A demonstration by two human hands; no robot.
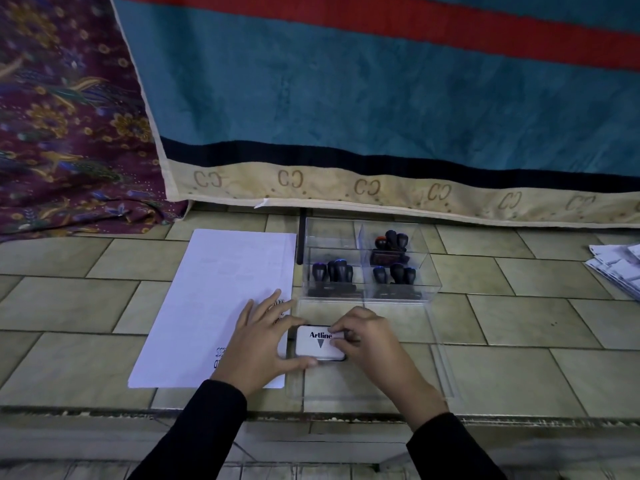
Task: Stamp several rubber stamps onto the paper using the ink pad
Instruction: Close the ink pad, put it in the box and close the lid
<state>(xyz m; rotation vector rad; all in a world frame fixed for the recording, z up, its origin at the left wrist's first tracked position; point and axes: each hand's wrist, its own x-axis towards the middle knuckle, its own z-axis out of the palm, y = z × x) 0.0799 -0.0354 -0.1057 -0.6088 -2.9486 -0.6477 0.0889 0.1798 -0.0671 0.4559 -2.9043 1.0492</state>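
I have only one view, the wide-angle head camera, looking forward and steeply down from above the near edge of a tiled floor [519,327]. It sits close over both hands (sleeves enter from the bottom edge), the left hand [263,344] and right hand [367,341] low in the centre. Farther off, hanging cloth [381,98] fills the upper frame.

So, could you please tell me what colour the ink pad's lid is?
The ink pad has a white lid with black "Artline" lettering and a dark rim, seen in the head view.
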